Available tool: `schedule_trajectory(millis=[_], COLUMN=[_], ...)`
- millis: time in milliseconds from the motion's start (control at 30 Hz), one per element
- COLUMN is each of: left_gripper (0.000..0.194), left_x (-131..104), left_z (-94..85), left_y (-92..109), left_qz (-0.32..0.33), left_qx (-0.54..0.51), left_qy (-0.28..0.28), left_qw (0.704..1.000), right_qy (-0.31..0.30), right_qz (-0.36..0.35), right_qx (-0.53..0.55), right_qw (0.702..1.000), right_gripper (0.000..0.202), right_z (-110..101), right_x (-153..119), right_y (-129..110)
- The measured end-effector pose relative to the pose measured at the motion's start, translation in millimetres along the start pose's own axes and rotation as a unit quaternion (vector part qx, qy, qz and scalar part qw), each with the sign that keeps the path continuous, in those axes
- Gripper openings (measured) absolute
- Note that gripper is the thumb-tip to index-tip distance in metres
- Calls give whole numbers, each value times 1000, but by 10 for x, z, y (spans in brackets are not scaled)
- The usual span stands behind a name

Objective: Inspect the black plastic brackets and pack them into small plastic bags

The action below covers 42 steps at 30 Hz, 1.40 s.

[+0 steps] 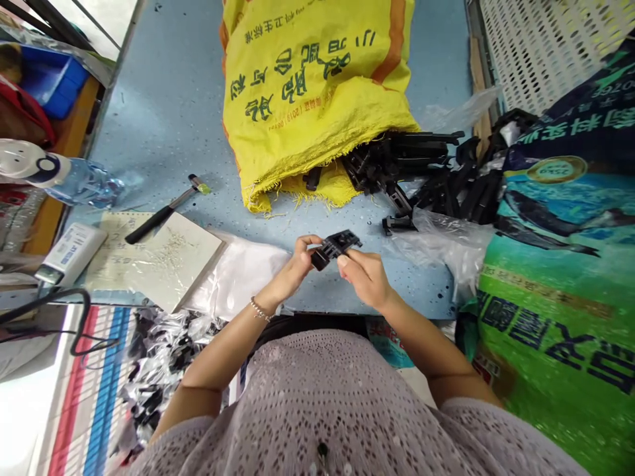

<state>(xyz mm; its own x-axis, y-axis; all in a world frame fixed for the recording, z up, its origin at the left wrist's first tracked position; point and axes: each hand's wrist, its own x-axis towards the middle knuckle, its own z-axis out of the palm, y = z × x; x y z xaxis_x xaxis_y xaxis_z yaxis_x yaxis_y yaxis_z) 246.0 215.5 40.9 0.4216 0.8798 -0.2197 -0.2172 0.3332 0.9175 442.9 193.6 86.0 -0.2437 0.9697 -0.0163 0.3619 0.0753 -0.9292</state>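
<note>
Left hand (297,261): curled at the left end of the black plastic part, thumb and fingers closed in on it, a bracelet (260,309) sitting on that wrist.
Right hand (366,276): pinching the other end, thumb laid along the near side; no slack in this grip.
Black plastic part (335,247): right there between the two hands, tilted with its right end farther from the body, held over the near edge of the table (188,99).
Yellow sack (317,79): just beyond the hands, lying flat, its frayed mouth facing the person.
Loose black parts (391,162): out they spill at the sack's right corner, heaped on toward the right side.
Clear plastic bag (446,241): crumpled against that heap, near the right hand.
White plastic sheet (241,274): over to the left now, just beside the left forearm.
Pale board (186,254): next along, small bits scattered on it, overlapping a handwritten paper (116,268).
Black-handled tool (159,215): slanting across by the board.
White device (74,253): at the paper's left, a bottle (59,173) lying beyond it.
Green-and-blue sack (550,284): big and bulging at far right, fish printed on it.
Bagged black pieces (169,357): below the table, left of the body.
</note>
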Motion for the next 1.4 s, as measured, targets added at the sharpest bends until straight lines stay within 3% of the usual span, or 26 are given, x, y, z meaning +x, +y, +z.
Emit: schedule_trajectory(millis=[133,233,300,367,400,467,567,633,700,767,833,900,967,1067,1133,1200,1267,1333,1400], left_gripper=[84,86,91,89,84,77,76,81,85,83,76,66,65,73,68,58,52,49,47], left_x=[152,215,207,162,133,83,62,78,101,123,155,210,285,365,349,274,177,100,68], left_z=[-33,-10,-10,-55,-88,-129,38,317,600,732,641,387,107,-121,-118,-46,42,115,163], left_y=[112,142,139,127,109,26,-244,-469,-646,-720,-672,-521,-314,-20,106,165,169,148,131], left_qz=[-81,-33,13,53,69,82,35,-8,-28,-21,4,38,57,33,16,15,18,11,3], left_qx=[-92,-27,25,73,107,210,346,356,316,272,252,182,26,-203,-240,-198,-124,-71,-52], left_qy=[-25,-8,10,31,52,122,192,184,165,152,148,185,218,179,147,152,158,148,145], left_qw=[992,999,1000,995,991,967,918,916,934,950,956,965,974,962,959,968,979,986,988], right_qy=[-91,-138,-149,-197,-226,-236,-41,25,72,67,25,-34,-97,-220,-283,-238,-114,-25,-2], right_qz=[1,55,126,188,208,225,183,149,165,205,226,219,208,198,169,137,83,-3,-66], right_qx=[63,177,306,375,366,278,70,-106,-215,-187,-111,-44,9,89,137,117,2,-133,-203], right_qw=[994,973,932,886,878,904,980,983,960,958,967,974,973,951,934,954,990,991,977], right_gripper=[44,48,52,54,54,53,46,45,48,41,26,26,36,45,53,55,50,44,44], right_z=[328,630,745,706,624,379,39,-41,-18,30,58,84,140,245,245,165,57,-10,-6], right_x=[-163,-276,-332,-321,-271,-49,610,1185,1729,2105,2216,2051,1681,1019,686,522,525,644,799], right_y=[76,172,233,303,340,412,463,438,369,280,206,181,217,307,318,258,143,19,-58])
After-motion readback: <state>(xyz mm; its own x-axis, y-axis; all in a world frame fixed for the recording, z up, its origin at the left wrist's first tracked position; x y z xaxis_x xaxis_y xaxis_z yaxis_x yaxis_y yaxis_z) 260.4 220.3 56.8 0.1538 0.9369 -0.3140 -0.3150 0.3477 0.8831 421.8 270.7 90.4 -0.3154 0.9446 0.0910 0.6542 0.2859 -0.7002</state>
